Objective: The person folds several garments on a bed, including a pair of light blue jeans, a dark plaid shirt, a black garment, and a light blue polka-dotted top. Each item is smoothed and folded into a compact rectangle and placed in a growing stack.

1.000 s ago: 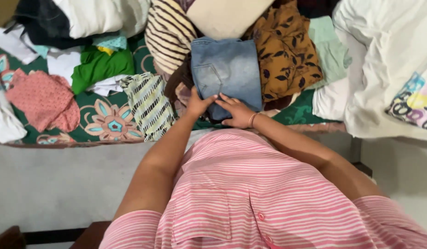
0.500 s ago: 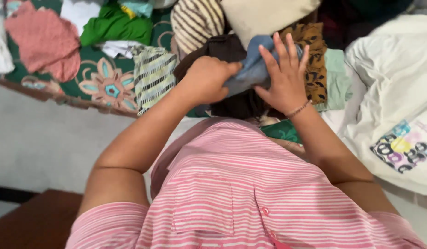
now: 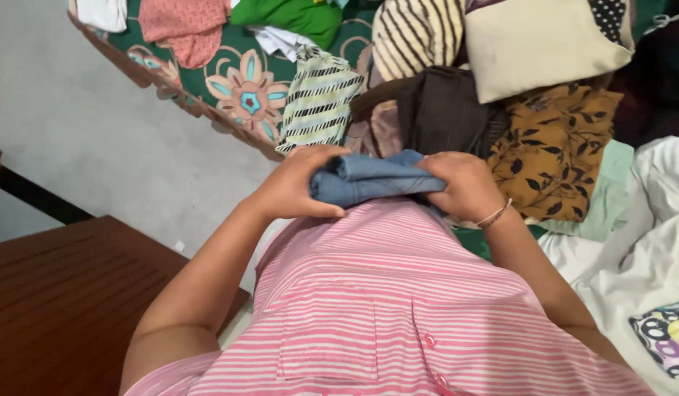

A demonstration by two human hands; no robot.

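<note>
While both grip: folded jeans (image 3: 372, 180) (blue) | between left hand (image 3: 292, 187) | right hand (image 3: 464, 183)

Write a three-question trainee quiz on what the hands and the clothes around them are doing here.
1. True or false: both hands grip the folded blue denim garment.
2. Which hand wears a thin bracelet: the left hand or the right hand?
3. What lies just beyond the denim garment: A) a dark brown garment, B) a red towel, C) a black shoe?

Key: 1 true. 2 the right hand. 3 A.
</note>
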